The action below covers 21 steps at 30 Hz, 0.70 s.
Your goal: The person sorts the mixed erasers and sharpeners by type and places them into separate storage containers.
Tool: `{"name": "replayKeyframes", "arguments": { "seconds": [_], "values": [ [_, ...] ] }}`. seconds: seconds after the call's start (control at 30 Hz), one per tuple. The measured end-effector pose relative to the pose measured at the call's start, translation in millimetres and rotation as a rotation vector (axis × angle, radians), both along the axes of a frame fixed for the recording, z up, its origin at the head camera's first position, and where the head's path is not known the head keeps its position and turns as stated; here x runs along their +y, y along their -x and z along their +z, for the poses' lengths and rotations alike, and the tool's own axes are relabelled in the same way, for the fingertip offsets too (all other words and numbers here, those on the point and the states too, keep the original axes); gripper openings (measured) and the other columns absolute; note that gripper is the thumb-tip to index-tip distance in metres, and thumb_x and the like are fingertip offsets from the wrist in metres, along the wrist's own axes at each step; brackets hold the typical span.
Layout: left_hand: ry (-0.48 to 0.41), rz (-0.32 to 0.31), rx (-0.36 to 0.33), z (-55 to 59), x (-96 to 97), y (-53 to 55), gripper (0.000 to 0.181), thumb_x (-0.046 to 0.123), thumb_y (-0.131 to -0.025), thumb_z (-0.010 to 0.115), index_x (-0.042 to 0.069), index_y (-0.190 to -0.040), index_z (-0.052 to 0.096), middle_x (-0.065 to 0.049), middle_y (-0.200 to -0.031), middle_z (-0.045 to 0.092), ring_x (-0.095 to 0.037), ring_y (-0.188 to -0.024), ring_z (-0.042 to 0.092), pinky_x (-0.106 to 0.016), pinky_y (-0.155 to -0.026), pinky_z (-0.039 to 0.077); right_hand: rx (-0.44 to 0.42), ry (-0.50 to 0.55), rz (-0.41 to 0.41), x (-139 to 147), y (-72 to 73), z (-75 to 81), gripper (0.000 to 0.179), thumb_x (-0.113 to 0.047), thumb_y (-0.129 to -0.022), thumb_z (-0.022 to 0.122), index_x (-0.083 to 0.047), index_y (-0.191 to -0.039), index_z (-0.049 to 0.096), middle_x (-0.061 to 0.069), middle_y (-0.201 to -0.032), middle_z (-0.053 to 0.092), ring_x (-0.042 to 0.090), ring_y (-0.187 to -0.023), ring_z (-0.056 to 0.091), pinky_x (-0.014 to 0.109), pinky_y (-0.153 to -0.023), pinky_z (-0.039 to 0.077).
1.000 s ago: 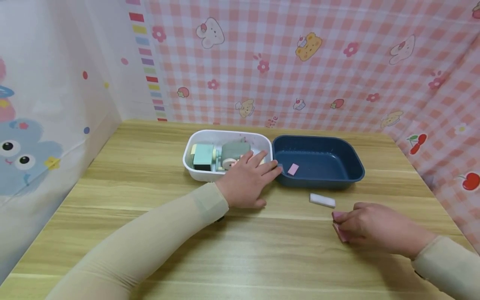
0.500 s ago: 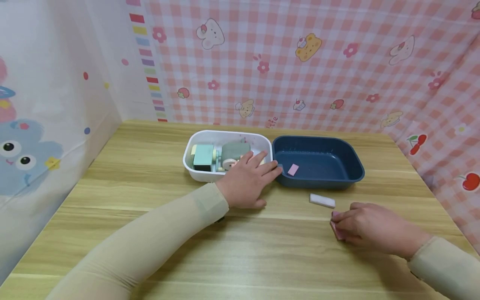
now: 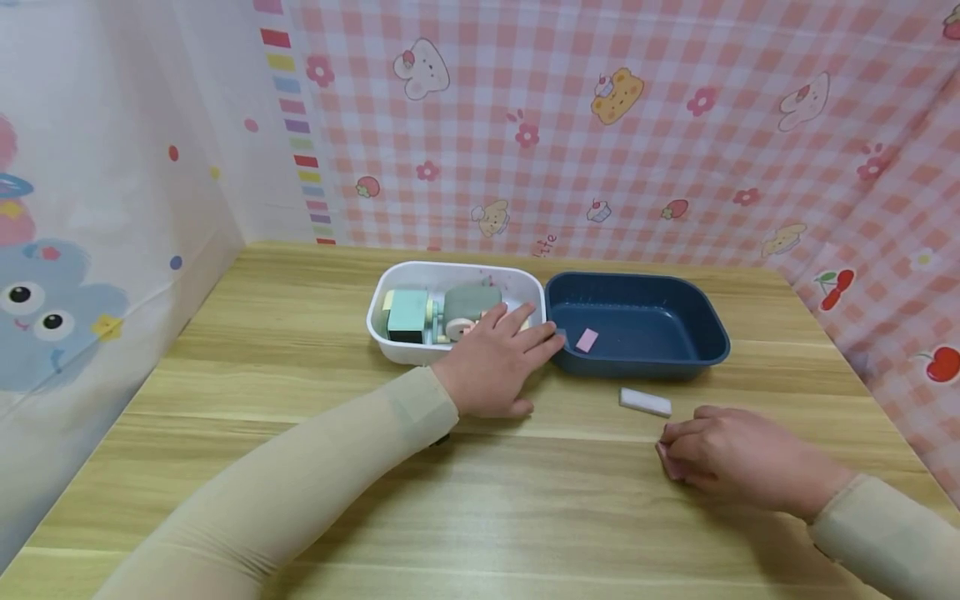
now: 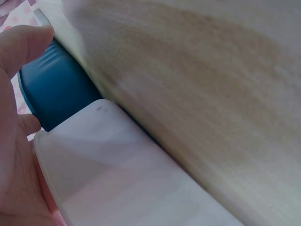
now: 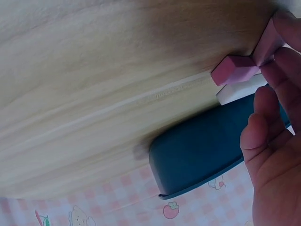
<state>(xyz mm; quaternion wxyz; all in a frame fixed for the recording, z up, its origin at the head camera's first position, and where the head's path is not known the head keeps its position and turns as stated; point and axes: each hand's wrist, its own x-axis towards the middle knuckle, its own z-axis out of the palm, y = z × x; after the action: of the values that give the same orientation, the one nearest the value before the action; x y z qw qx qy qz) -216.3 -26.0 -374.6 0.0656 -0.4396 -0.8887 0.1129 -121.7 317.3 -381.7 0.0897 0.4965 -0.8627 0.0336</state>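
My left hand (image 3: 495, 367) lies spread over the right front rim of a white plastic box (image 3: 405, 352), fingertips reaching the corner of the dark blue box (image 3: 637, 367). In the left wrist view, the thumb (image 4: 28, 44) sticks out in front of the blue box's wall. At the right, my right hand (image 3: 735, 454) is low over the table and pinches a pink block (image 5: 269, 42) between thumb and fingers. A second pink block (image 5: 233, 69) touches it on the tabletop. In the head view the fingers hide most of both.
A white block (image 3: 645, 402) lies in front of the blue box. Inside that box is a small pink piece (image 3: 587, 340). Toy parts, including a mint-green cube (image 3: 408, 312) and a grey-green rounded piece (image 3: 471, 302), fill much of the white box. A checked cloth (image 3: 570, 167) hangs behind.
My right hand has shifted slightly left with the pink blocks, whose visible parts have shrunk beneath the fingers. The left hand and both boxes have stayed put.
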Motion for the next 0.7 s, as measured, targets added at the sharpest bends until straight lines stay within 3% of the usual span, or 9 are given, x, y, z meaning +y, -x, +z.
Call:
{"name": "replayKeyframes", "arguments": {
  "seconds": [0.43,0.7],
  "values": [
    [0.003,0.002,-0.002,-1.4,0.2,0.7,0.097,0.071,-0.092,0.062,0.023,-0.169,0.027,-0.002,-0.174,0.031,-0.036,-0.162,0.021,-0.057,-0.13,0.023,-0.096,-0.003,-0.091,-9.8,-2.8,2.8,0.023,-0.013,-0.081,0.089,-0.025,-0.094,0.076,-0.016,-0.1,0.068,-0.001,-0.082,0.057,0.028,-0.073,0.058],
    [0.012,0.01,-0.009,-2.4,0.4,1.1,0.097,0.072,-0.092,0.061,0.024,-0.169,0.026,-0.001,-0.175,0.029,-0.036,-0.163,0.02,-0.057,-0.131,0.022,-0.061,0.012,-0.123,-15.0,-2.5,4.0,0.023,-0.013,-0.08,0.09,-0.028,-0.088,0.074,-0.013,-0.102,0.07,0.0,-0.083,0.059,0.03,-0.075,0.061]
  ]
}}
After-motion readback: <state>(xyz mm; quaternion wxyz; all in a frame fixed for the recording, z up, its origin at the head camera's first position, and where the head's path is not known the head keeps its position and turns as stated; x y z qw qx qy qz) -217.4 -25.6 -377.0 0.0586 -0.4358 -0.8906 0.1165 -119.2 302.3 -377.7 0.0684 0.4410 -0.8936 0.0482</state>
